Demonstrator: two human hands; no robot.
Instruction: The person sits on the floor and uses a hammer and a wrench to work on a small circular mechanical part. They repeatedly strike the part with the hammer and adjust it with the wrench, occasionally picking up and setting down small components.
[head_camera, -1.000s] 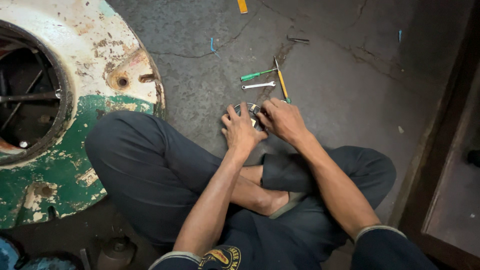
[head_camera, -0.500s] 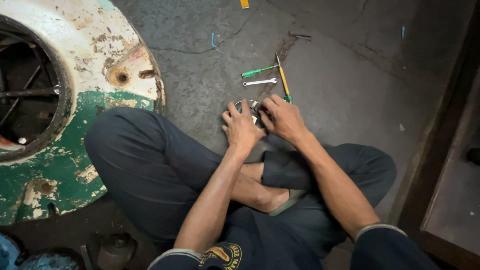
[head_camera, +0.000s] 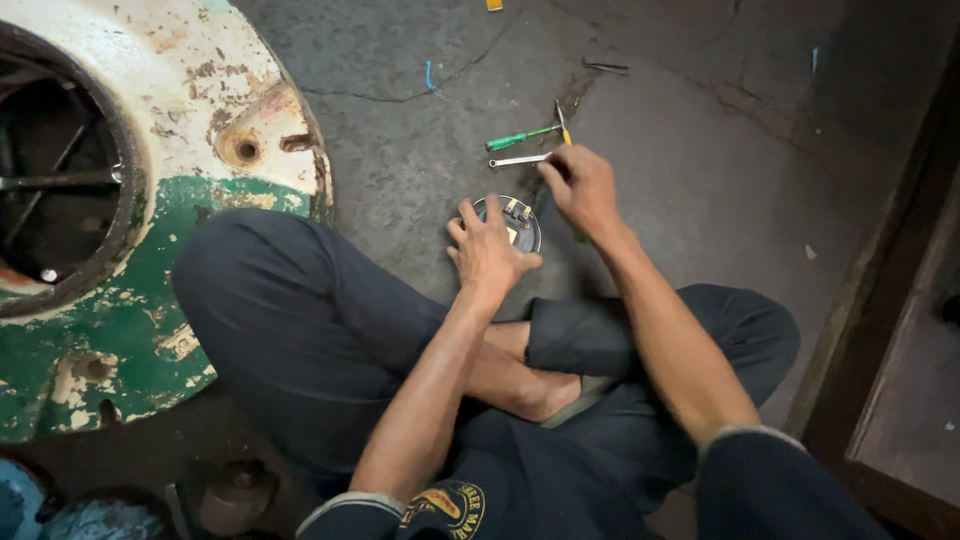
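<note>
Grey concrete floor (head_camera: 700, 200), cracked and stained, lies under us as we sit cross-legged in dark trousers. Our left hand (head_camera: 488, 250) rests on a small round dark disc (head_camera: 518, 222) that lies flat on the floor just in front of our crossed legs; the fingers (head_camera: 470, 215) are spread loosely over its near and left edge, touching it rather than clamping it, and brass-coloured bits show on the part of its face that the hand leaves bare. Our right hand (head_camera: 583, 188) is just beyond and to the right of the disc, its fingers curled towards the tools; whether they pinch anything we cannot tell, since the fingertips are turned away from us. Touching or just beside that hand lie a green-handled screwdriver (head_camera: 520, 138), a slim silver spanner (head_camera: 518, 160) just below it, and a thin yellow-tipped tool (head_camera: 562, 122) that angles up from the knuckles. A short blue scrap of wire (head_camera: 431, 77) lies farther off on the floor, well apart from the hands. To our left stands a large round metal housing (head_camera: 200, 130), white above and green below, with flaking paint, rust patches and a dark circular opening; our left knee is close against its green rim.
</note>
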